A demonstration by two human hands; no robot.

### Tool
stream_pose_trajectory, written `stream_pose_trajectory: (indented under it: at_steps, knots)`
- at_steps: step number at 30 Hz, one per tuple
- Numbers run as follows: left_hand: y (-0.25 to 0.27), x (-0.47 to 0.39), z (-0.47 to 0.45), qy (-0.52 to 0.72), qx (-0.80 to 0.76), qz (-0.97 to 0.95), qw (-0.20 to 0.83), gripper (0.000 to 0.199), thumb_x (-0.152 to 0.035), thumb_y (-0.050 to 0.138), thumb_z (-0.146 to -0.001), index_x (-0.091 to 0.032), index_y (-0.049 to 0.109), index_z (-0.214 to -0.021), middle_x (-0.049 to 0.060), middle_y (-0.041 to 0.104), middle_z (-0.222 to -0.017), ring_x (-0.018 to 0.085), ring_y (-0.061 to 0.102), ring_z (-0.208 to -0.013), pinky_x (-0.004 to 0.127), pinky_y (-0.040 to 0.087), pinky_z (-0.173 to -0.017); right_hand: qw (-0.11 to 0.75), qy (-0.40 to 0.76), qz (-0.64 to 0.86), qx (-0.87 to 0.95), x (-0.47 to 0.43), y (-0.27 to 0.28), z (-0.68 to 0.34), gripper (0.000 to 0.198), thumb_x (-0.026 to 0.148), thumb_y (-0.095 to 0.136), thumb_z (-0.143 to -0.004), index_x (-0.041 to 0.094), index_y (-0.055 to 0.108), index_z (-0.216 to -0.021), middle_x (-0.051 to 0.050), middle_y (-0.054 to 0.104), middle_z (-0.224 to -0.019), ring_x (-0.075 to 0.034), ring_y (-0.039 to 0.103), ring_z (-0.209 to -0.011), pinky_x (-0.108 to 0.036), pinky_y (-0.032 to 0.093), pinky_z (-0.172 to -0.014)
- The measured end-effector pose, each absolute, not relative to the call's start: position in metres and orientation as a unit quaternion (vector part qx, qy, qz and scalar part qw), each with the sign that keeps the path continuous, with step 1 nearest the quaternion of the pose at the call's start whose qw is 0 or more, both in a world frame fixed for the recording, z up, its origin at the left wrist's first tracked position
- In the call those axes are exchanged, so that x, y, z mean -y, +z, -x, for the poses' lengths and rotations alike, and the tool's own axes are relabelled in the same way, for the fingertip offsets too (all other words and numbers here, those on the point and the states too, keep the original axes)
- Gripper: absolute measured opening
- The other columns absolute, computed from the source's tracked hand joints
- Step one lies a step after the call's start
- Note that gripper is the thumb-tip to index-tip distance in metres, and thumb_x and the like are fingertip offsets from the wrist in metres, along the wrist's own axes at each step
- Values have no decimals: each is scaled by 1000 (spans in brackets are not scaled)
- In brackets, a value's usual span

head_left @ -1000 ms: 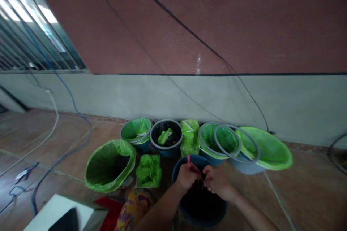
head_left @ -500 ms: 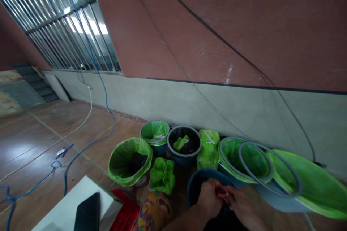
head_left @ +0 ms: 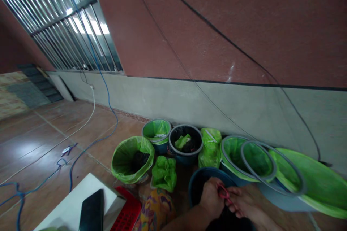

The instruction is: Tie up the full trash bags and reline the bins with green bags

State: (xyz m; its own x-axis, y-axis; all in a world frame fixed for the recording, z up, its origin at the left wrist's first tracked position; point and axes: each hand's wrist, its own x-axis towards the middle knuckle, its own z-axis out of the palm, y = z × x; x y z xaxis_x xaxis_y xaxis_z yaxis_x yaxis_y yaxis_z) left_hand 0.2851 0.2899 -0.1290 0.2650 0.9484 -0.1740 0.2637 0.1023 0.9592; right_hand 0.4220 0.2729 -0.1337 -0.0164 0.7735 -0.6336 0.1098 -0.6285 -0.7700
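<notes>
A red wall (head_left: 217, 25) with a grey lower band is being lined by several buckets, and a pale bucket (head_left: 279, 198) at the far right is being partly covered by a wide green bag (head_left: 325, 182). At the near left, a phone (head_left: 92, 209) is being supported by a white box (head_left: 65, 213). A dark blue bucket (head_left: 193, 184) is being overlapped by both hands; its right side is being crowded by a green-lined bucket (head_left: 233, 151), over which a loose grey ring (head_left: 242, 156) is lying tilted. The left forearm is being flanked by a patterned cloth (head_left: 155, 209), with a crumpled green bag (head_left: 164, 173) just behind. Between the left hand (head_left: 213, 196) and the right hand (head_left: 238, 204), a pink strip (head_left: 224, 194) is being pinched, fingers closed at both ends. Its length is being carried downward from left to right, neither hand being nearer. What is hanging below is being hidden by shadow.
</notes>
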Motion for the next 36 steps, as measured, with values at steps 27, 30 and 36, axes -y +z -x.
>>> stream_pose_trajectory:
  at_steps: [27, 30, 36]
  knots:
    - [-134, -302, -272, 193, -502, -707, 459, 15, -5, 54, -70, -17, 50, -64, -5, 46, -60, 9, 43, -60, 22, 33, -62, 59, 293, 759, 578, -277, -98, -415, 25, 4, 42, -82, 7, 56, -103, -21, 68, -100, -25, 66, -96, -29, 45, -76]
    - [-137, -300, -269, 164, -493, -728, 446, 14, -4, 54, -69, -17, 51, -65, -4, 47, -62, 10, 44, -61, 22, 33, -62, 57, 278, 775, 565, -275, -104, -416, 32, 0, 35, -83, 3, 55, -107, -23, 68, -102, -27, 65, -100, -31, 44, -80]
    - [-131, -303, -265, 123, -527, -726, 425, 11, -7, 58, -67, -17, 58, -73, 1, 59, -76, 14, 55, -74, 25, 42, -72, 90, 268, 771, 571, -275, -107, -420, 34, 2, 38, -82, 5, 55, -111, -18, 70, -95, -24, 66, -94, -29, 44, -79]
